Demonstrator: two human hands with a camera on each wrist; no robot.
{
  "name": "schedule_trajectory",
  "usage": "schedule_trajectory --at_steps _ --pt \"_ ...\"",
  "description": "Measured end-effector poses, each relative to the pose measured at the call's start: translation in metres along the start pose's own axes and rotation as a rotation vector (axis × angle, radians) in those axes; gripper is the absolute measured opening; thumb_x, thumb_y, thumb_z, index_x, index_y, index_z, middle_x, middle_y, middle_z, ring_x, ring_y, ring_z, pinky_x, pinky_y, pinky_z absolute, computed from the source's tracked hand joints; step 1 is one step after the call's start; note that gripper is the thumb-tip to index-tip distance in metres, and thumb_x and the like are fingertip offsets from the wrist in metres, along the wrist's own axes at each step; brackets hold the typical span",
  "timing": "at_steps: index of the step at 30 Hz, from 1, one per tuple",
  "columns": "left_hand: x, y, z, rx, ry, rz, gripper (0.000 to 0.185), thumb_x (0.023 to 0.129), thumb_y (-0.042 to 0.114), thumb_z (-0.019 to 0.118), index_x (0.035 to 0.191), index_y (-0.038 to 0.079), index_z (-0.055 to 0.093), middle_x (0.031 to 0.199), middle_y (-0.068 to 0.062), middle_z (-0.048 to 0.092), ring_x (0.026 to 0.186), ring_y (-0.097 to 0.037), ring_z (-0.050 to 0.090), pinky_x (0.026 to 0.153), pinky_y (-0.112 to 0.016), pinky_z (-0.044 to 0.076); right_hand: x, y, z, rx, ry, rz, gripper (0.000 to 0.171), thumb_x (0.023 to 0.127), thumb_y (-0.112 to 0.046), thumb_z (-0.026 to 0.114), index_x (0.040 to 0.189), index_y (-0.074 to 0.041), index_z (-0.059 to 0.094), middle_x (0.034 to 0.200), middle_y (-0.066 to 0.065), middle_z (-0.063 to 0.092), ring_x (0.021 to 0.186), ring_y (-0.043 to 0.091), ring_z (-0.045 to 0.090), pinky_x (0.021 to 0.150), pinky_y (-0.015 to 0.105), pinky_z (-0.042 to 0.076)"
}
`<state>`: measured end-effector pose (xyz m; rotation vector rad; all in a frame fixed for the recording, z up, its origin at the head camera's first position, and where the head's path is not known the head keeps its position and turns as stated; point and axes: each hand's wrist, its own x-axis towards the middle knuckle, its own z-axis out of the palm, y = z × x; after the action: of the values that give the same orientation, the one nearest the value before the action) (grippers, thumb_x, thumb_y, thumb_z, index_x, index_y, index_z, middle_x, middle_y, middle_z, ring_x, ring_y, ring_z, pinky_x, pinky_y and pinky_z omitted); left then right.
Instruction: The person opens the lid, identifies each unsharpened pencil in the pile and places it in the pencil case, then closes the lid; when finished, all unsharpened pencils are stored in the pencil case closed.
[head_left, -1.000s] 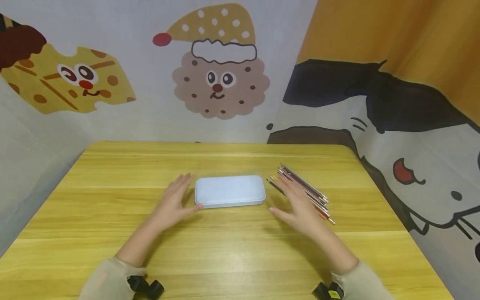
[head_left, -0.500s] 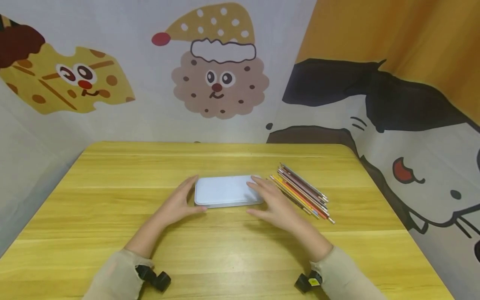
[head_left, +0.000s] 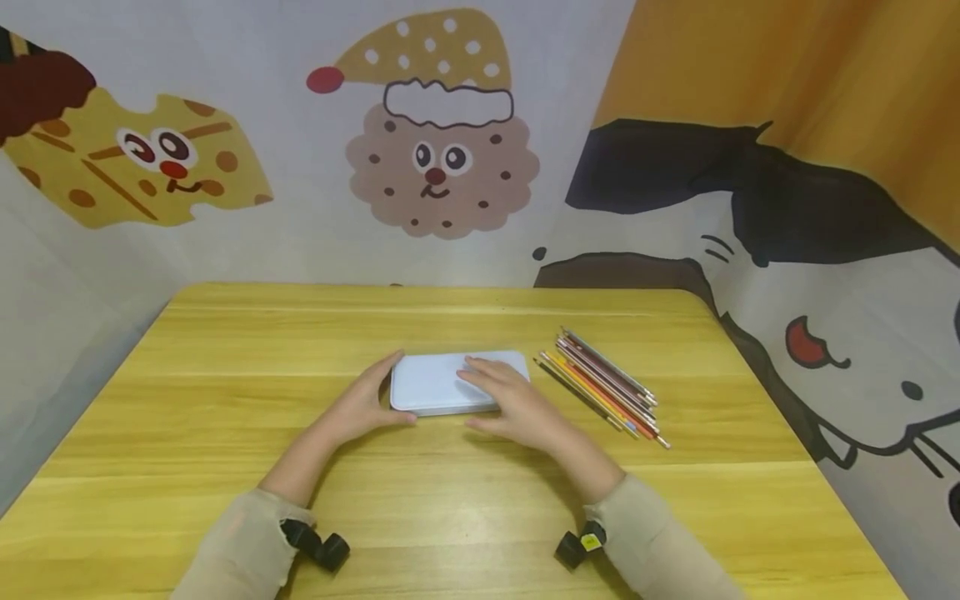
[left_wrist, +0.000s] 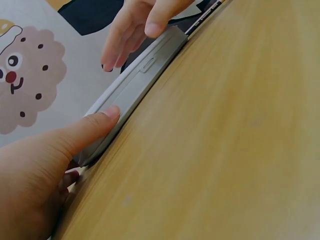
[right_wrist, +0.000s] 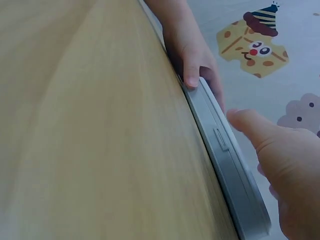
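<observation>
A flat, closed whitish pencil case (head_left: 442,383) lies on the wooden table, with a small recessed catch on its front side, seen in the left wrist view. My left hand (head_left: 362,407) grips its left end, thumb on the front side and fingers around the back corner. The left thumb (left_wrist: 102,120) presses the case's front side in the left wrist view. My right hand (head_left: 517,410) hovers over the right part of the case, fingers spread and extended above the lid. In the right wrist view the right thumb (right_wrist: 245,122) stands apart from the case.
Several pencils (head_left: 600,383) lie side by side on the table (head_left: 450,517), just right of the case. A cloth (head_left: 300,242) printed with cartoon figures hangs behind the table. Each wrist carries a small black camera mount (head_left: 322,546).
My right hand has moved left from over the pencils to above the case, uncovering the pencils. My left hand has closed in on the case's left end. The case has stayed in place.
</observation>
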<state>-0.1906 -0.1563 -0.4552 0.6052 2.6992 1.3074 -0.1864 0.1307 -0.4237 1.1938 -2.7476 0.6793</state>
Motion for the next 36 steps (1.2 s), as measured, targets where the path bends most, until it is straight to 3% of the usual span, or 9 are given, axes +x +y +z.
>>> schedule_trajectory --at_steps 9,16,29,36 --pt "0.001 0.001 -0.001 0.006 -0.004 -0.016 0.116 0.065 0.048 0.085 0.15 0.0 0.023 0.151 -0.023 0.026 0.137 -0.039 0.025 0.111 -0.051 0.021 0.011 -0.003 0.008 -0.052 -0.02 -0.063 0.072 0.083 -0.037 0.074 0.143 -0.011 0.045 0.151 0.009 0.034 0.138 0.023 0.03 0.113 0.043 0.018" --pt "0.002 0.002 -0.001 -0.007 -0.001 -0.015 0.115 0.065 0.045 0.086 0.15 0.0 0.025 0.15 -0.024 0.028 0.137 -0.039 0.026 0.11 -0.051 0.022 0.014 -0.001 0.011 -0.088 -0.057 -0.051 0.071 0.085 -0.036 0.072 0.145 -0.011 0.043 0.151 0.008 0.033 0.139 0.023 0.028 0.114 0.041 0.017" --pt "0.002 0.0 -0.001 -0.011 0.011 -0.024 0.114 0.064 0.043 0.087 0.149 0.0 0.026 0.15 -0.024 0.029 0.136 -0.04 0.027 0.11 -0.052 0.022 0.018 -0.004 0.01 -0.047 -0.057 -0.063 0.06 0.085 -0.017 0.072 0.14 -0.005 0.049 0.148 0.013 0.036 0.137 0.028 0.031 0.113 0.044 0.018" --pt "0.002 0.0 -0.001 -0.019 -0.005 -0.033 0.114 0.065 0.044 0.086 0.15 0.0 0.024 0.151 -0.023 0.027 0.137 -0.039 0.026 0.11 -0.051 0.022 0.022 -0.021 0.006 -0.253 -0.128 -0.045 0.06 0.087 -0.012 0.069 0.141 -0.001 0.045 0.147 0.019 0.036 0.135 0.034 0.033 0.11 0.046 0.024"
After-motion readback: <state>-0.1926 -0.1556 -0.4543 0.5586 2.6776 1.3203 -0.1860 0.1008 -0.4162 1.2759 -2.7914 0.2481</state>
